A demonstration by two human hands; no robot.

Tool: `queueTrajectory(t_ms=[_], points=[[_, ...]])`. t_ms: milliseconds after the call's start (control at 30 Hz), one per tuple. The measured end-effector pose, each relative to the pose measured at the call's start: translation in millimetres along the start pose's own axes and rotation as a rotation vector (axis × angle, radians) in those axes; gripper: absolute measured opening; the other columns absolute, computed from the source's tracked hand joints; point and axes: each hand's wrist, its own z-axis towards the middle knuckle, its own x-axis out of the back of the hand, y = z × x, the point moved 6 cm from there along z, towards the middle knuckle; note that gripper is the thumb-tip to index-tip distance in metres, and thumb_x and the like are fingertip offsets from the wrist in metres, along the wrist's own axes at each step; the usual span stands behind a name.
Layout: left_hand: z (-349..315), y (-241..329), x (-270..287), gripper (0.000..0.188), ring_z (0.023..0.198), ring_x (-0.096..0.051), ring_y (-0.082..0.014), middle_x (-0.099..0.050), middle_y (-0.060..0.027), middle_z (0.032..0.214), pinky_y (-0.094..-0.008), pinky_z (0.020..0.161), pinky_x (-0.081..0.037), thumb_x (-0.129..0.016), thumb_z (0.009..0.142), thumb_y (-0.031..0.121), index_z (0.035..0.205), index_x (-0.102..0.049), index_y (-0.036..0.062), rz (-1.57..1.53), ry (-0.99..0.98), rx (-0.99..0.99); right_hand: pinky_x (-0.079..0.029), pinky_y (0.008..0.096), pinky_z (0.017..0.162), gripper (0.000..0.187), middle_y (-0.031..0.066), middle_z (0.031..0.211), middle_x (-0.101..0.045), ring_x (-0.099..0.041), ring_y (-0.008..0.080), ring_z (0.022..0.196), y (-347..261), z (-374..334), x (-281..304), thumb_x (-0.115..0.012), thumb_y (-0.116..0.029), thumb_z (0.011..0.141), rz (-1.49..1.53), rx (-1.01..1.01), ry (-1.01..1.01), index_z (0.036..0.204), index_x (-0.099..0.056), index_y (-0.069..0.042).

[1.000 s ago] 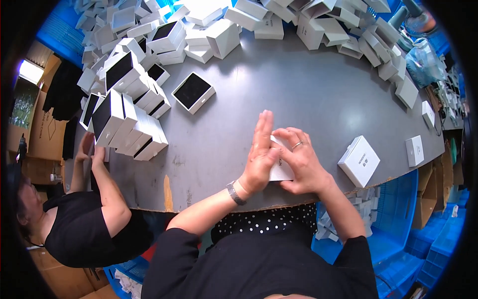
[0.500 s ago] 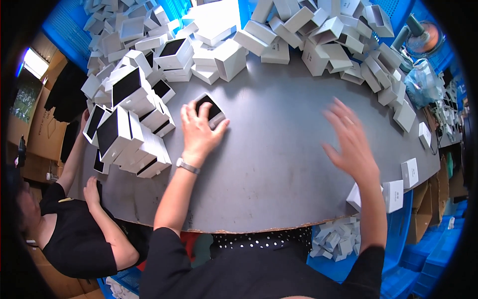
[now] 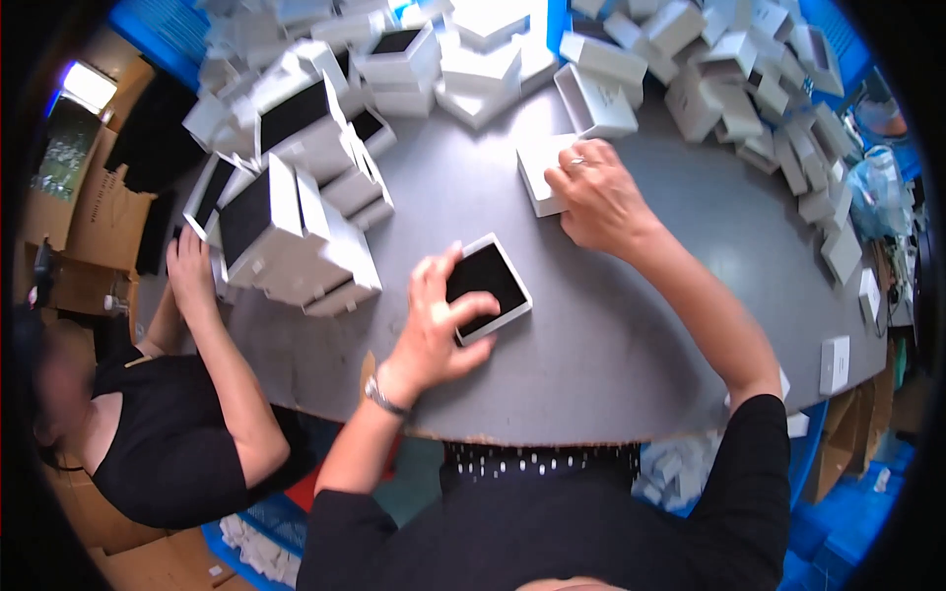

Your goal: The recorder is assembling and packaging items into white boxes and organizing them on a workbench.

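Note:
A small white box with a black inside (image 3: 498, 278) lies on the grey table near its middle. My left hand (image 3: 426, 330) is curled round the box's left side, with a finger reaching over the black part. Farther off and to the right, my right hand (image 3: 603, 202) grips the near right side of a white box piece (image 3: 538, 182); its fingertips are partly hidden. Just beyond that piece, a white box sleeve (image 3: 598, 101) rests at the edge of the pile.
White box parts (image 3: 734, 98) are heaped along the far side. At left stand stacked boxes with black insides (image 3: 296, 241), where a co-worker's hand (image 3: 189, 264) touches one. A blue crate (image 3: 266, 532) and one holding white pieces (image 3: 680, 468) sit below the table's front edge (image 3: 552, 441).
My right hand has swung left and away from me, onto a white box piece at the pile. My left hand has brought the black-lined box nearer to me. The view has shifted.

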Motion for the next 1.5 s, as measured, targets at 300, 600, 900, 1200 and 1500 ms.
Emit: queueTrajectory(t_ms=[300, 600, 900, 1200, 1500], points=[[3.9, -7.1, -24.5, 0.058, 0.137, -0.039, -0.0406, -0.039, -0.0180, 0.152, -0.0507, 0.113, -0.033, -0.087, 0.066, 0.018, 0.119, -0.063, 0.0174, -0.150, -0.015, 0.055, -0.022, 0.0497, 0.123, 0.075, 0.0130, 0.136, -0.051, -0.039, 0.0311, 0.140, -4.6, -73.1, 11.1, -0.084, -0.030, 0.060, 0.422, -0.077, -0.104, 0.127, -0.055, -0.014], [-0.5, 9.0, -36.8, 0.067, 0.138, -0.038, -0.0373, -0.042, -0.0136, 0.150, -0.0493, 0.115, -0.030, -0.086, 0.066, 0.018, 0.127, -0.058, 0.0174, -0.093, -0.020, 0.020, -0.034, 0.0553, 0.116, 0.088, 0.0166, 0.147, -0.047, -0.041, 0.0382, 0.137, -37.0, -116.0, 12.6, -0.086, -0.030, 0.056, 0.653, -0.073, 0.095, 0.138, -0.055, -0.017], [23.6, 46.0, -25.7, 0.075, 0.136, -0.038, -0.0402, -0.045, -0.0182, 0.143, -0.0484, 0.116, -0.031, -0.084, 0.062, 0.011, 0.130, -0.052, 0.0123, -0.306, -0.181, -0.161, -0.035, 0.0494, 0.114, 0.095, 0.0170, 0.135, -0.051, -0.044, 0.0379, 0.128, -24.2, -123.1, 33.9, -0.085, -0.032, 0.050, 0.758, 0.020, 0.160, 0.136, -0.055, -0.007], [0.3, 41.9, -74.3, 0.100, 0.157, -0.006, -0.0342, -0.002, -0.0218, 0.170, -0.0452, 0.126, -0.010, -0.060, 0.093, 0.047, 0.163, -0.005, 0.0006, -0.619, 0.047, 0.145, -0.034, 0.0552, 0.111, 0.093, 0.0208, 0.142, -0.047, -0.041, 0.0422, 0.134, -95.8, -110.6, 14.8, -0.086, -0.031, 0.058, 0.699, 0.002, 0.092, 0.142, -0.051, -0.011], [-0.2, 43.6, 72.9, 0.073, 0.149, -0.023, -0.0479, -0.035, -0.0229, 0.157, -0.0627, 0.120, -0.018, -0.077, 0.076, 0.023, 0.143, -0.052, 0.0061, 0.540, 0.515, -0.090, -0.038, 0.0503, 0.111, 0.082, 0.0209, 0.129, -0.062, -0.050, 0.0410, 0.131, 8.8, -213.2, 53.2, -0.079, -0.037, 0.066, 0.362, -0.525, -0.090, 0.142, -0.055, -0.019]])
